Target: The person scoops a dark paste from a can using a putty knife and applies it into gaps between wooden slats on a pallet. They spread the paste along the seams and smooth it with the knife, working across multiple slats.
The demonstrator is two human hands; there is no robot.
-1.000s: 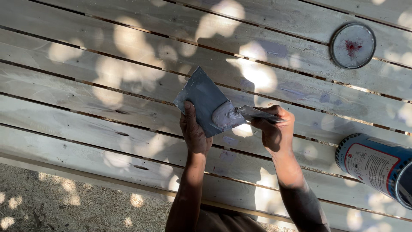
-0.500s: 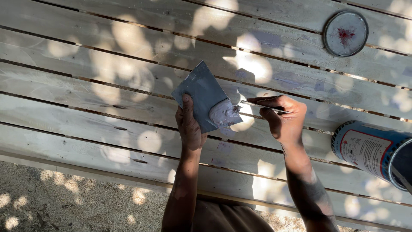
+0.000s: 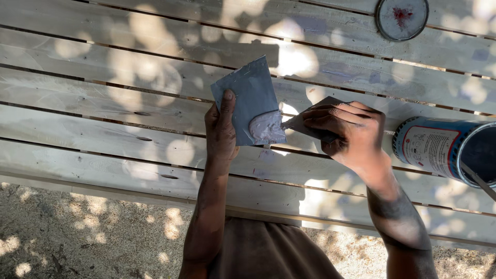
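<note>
— Over the slatted wooden table [image 3: 103,119], what were the two hands doing?

— Left hand [image 3: 221,129] was closed on a flat grey board [image 3: 248,98], thumb pressed up along its left edge, fingers hidden behind it. The board was tilted, one corner pointing up and away, and it carried a pale lump of putty [image 3: 266,127] near its lower right corner.

— And the other hand?

— Right hand [image 3: 349,132] had its grip wrapped tight round a small scraper [image 3: 302,124], fingers curled over the top of it. The dark blade pointed left, its tip touching the edge of the putty lump.

— So both were held above the planks, not resting on them?

— It looked that way, though I couldn't tell how far above. Both sat roughly over the middle slats, close in front of the person's body.

— Anything else on the table?

— A tin [image 3: 449,150] lay on its side just right of the right hand, open mouth facing right, blue rim, white and red label. A thin stick or tool [image 3: 478,178] leaned across the mouth. A round lid [image 3: 401,18] lay flat near the far edge, well apart from the hands, with a reddish smear in its centre.

— Below the table?

— Sandy ground [image 3: 77,237], dappled with leaf shadow.
</note>
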